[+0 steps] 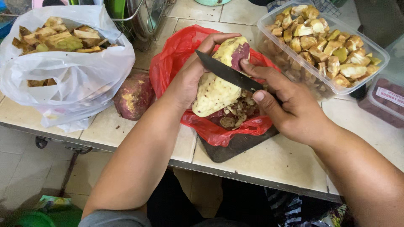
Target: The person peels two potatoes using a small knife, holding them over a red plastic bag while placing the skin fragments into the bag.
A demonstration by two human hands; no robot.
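Peeling is mostly complete: left hand (189, 80) cups the sweet potato (219, 84), right hand (290, 109) closes around the knife (227, 73), blade across it. 1 purple skin patch remains at the tip. Peelings lie below both hands in the red bag (176, 54); 1 unpeeled potato (134, 96) waits left.

Soft, even daylight; sharp focus, faint shadows.
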